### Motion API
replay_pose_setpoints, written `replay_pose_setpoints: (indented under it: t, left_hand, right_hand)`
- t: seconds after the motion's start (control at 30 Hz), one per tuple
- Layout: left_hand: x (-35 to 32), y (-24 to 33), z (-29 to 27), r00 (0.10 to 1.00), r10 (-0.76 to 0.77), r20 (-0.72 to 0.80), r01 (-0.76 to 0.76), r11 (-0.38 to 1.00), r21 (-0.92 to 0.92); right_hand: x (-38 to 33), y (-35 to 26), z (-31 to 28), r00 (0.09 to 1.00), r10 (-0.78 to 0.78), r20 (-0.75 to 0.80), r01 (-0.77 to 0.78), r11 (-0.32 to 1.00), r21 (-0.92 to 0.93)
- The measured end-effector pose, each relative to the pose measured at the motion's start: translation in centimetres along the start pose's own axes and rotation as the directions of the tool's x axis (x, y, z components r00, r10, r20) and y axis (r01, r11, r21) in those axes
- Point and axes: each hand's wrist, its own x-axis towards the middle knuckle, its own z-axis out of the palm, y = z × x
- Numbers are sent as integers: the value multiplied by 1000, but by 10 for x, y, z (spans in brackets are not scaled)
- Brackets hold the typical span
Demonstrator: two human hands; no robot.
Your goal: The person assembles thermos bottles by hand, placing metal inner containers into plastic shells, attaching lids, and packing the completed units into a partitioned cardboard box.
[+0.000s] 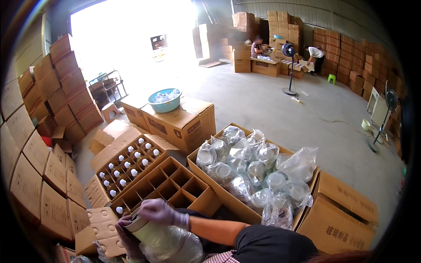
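Low in the picture, a wide-mouthed glass jar [154, 234] lies tilted, with clear plastic [182, 247] around its lower part. My left hand [126, 236], in a thin purplish glove, is wrapped around its left side, partly hidden by the jar. My right hand [163, 213], gloved alike, is curled closed over the jar's rim; what its fingers pinch is hidden. Just beyond my hands stands an open carton with cardboard dividers [169, 188], most of its visible cells without bottles. One white-topped bottle [119, 210] shows at its near left corner.
To the right, a large carton [193, 164] holds many plastic-wrapped glass jars [239, 153]. Left, a divided carton [98, 184] holds rows of white-topped bottles [127, 165]. A blue basin [164, 105] sits on a closed carton [193, 127]. Stacked boxes [30, 175] line the left; two people work far back.
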Motion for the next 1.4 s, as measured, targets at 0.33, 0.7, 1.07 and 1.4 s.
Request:
replay_pose_setpoints:
  t: [0.33,0.7,1.07,1.4]
  left_hand:
    - [28,96,82,987,159,33,-144,756,638]
    - [25,26,16,960,-168,-224,171,985,-4]
    - [31,21,24,909,-405,-98,351,872,-341]
    - [39,38,56,998,-1,69,-9,990,140]
  right_hand:
    - [17,-13,-60,993,-38,110,2,951,309]
    - [25,-53,-14,955,-252,155,288,913,-291]
    - [19,-56,-2,987,-91,134,144,871,-469]
    - [-25,3,-44,974,221,56,-228,945,236]
